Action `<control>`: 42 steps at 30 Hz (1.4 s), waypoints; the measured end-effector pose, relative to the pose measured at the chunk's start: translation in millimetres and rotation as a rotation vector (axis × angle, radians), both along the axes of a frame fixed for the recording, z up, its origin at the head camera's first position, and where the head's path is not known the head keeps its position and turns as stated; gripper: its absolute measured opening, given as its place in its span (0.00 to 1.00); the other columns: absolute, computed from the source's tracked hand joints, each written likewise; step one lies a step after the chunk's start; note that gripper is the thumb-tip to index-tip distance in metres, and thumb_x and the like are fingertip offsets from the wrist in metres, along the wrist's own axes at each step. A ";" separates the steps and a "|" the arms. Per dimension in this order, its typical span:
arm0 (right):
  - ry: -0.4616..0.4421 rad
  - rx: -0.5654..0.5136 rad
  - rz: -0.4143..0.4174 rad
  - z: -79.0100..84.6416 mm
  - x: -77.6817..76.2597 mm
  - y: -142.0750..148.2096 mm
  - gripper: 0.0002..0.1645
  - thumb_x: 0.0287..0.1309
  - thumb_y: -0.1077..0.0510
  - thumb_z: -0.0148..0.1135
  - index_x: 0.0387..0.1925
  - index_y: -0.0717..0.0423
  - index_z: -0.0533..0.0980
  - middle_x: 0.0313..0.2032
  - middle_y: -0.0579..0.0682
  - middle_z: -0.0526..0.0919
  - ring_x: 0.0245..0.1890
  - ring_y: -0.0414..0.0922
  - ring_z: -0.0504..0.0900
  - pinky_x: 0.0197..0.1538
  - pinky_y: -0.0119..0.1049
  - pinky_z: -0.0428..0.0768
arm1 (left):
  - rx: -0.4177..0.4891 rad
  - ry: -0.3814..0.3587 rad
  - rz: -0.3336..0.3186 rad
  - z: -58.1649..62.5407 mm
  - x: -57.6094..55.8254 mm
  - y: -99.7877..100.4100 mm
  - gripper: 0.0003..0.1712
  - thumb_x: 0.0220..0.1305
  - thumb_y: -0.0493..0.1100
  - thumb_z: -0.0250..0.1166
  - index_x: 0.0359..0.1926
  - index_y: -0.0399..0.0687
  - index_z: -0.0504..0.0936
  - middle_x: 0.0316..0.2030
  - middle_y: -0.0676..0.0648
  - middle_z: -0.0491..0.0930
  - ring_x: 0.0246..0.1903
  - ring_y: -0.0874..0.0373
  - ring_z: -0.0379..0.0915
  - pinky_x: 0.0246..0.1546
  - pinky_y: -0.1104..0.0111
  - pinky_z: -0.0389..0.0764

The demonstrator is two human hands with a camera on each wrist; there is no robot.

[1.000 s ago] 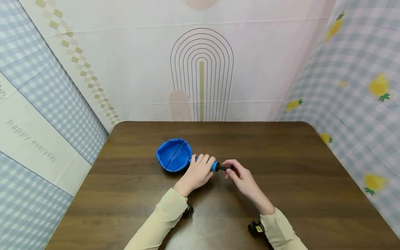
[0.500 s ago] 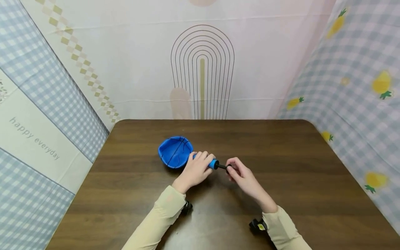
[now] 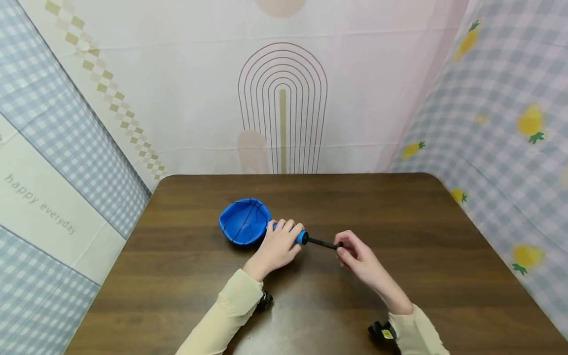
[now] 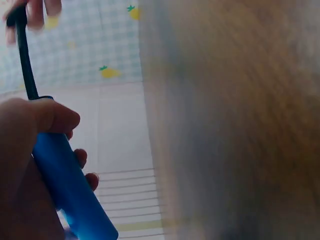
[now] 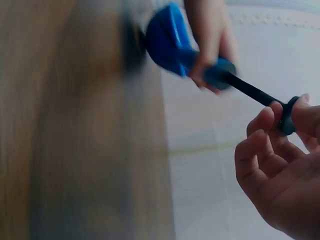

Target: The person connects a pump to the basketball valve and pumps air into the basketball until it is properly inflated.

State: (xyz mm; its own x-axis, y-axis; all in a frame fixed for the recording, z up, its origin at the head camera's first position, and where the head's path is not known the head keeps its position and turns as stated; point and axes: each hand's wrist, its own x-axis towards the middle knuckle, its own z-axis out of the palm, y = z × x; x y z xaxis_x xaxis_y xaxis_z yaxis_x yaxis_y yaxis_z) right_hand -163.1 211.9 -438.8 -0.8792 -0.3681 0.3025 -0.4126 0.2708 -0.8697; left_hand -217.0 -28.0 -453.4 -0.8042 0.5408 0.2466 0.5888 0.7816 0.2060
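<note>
So my left grip [image 3: 276,247] is wrapped round the blue pump [image 4: 70,175], right grip [image 3: 361,259] pinching its black handle [image 5: 288,119], dented blue ball [image 3: 244,222] just beside the left one.

— What's behind the brown table [image 3: 399,212]?
— A creased pale cloth [image 3: 372,98] with an arch [image 3: 282,118].
— And the sides?
— Both checked: the left cloth [image 3: 49,118] reads "happy everyday", the right cloth [image 3: 479,162] bears yellow fruit [image 3: 530,120]. Light gleams on the table's near part.

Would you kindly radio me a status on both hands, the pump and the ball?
Left hand gripping pump; right hand pinching handle, rod extended. Ball caved in, beside left hand. Nothing visibly in the way.
</note>
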 end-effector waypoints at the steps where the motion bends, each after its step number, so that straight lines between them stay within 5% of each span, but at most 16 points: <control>1: 0.019 0.009 0.011 -2.6 -5.6 -6.3 0.08 0.66 0.67 0.52 0.45 0.60 0.68 0.25 0.53 0.72 0.21 0.42 0.71 0.23 0.33 0.73 | -0.007 0.014 -0.002 1.8 1.5 0.5 0.14 0.66 0.46 0.56 0.52 0.54 0.72 0.45 0.49 0.75 0.49 0.51 0.68 0.59 0.48 0.63; 6: 0.121 0.035 0.082 -10.0 -33.1 -30.9 0.10 0.63 0.67 0.56 0.45 0.58 0.70 0.27 0.51 0.72 0.24 0.35 0.70 0.26 0.30 0.73 | -0.027 0.056 0.005 9.1 2.8 3.4 0.12 0.66 0.46 0.57 0.49 0.53 0.72 0.42 0.49 0.75 0.47 0.51 0.69 0.58 0.49 0.65; 12: 0.159 0.059 0.066 -0.9 -42.7 -35.5 0.09 0.63 0.66 0.57 0.43 0.54 0.71 0.24 0.46 0.72 0.21 0.42 0.72 0.25 0.30 0.73 | 0.040 0.030 0.058 11.6 0.4 8.8 0.12 0.64 0.46 0.58 0.48 0.54 0.72 0.41 0.50 0.75 0.46 0.52 0.68 0.57 0.50 0.65; 21: 0.013 0.109 -0.049 27.0 -15.1 -15.4 0.07 0.65 0.59 0.58 0.44 0.51 0.73 0.27 0.54 0.76 0.21 0.38 0.73 0.25 0.31 0.74 | 0.183 -0.036 0.089 10.5 -0.7 12.8 0.10 0.61 0.44 0.64 0.42 0.56 0.74 0.36 0.54 0.76 0.43 0.56 0.71 0.61 0.49 0.64; 29: 0.135 0.075 -0.196 53.0 7.9 5.9 0.10 0.59 0.66 0.62 0.41 0.52 0.74 0.22 0.43 0.72 0.18 0.38 0.72 0.21 0.30 0.71 | 0.255 -0.049 0.123 16.9 -9.4 12.9 0.09 0.60 0.42 0.66 0.40 0.54 0.75 0.37 0.52 0.78 0.43 0.53 0.72 0.61 0.47 0.64; 36: 0.259 0.126 -0.181 22.2 -6.3 -22.5 0.11 0.56 0.68 0.62 0.38 0.52 0.73 0.22 0.43 0.71 0.19 0.30 0.65 0.21 0.27 0.68 | 0.192 0.001 0.130 11.7 -2.9 18.0 0.12 0.54 0.33 0.64 0.37 0.53 0.74 0.35 0.54 0.78 0.39 0.54 0.69 0.58 0.46 0.62; 42: 0.203 0.151 -0.119 2.4 -26.8 -37.2 0.09 0.59 0.65 0.61 0.39 0.54 0.72 0.22 0.45 0.71 0.18 0.31 0.63 0.22 0.27 0.68 | 0.129 0.028 0.125 8.5 -0.7 29.7 0.13 0.51 0.33 0.63 0.37 0.52 0.75 0.34 0.53 0.78 0.37 0.54 0.69 0.54 0.47 0.64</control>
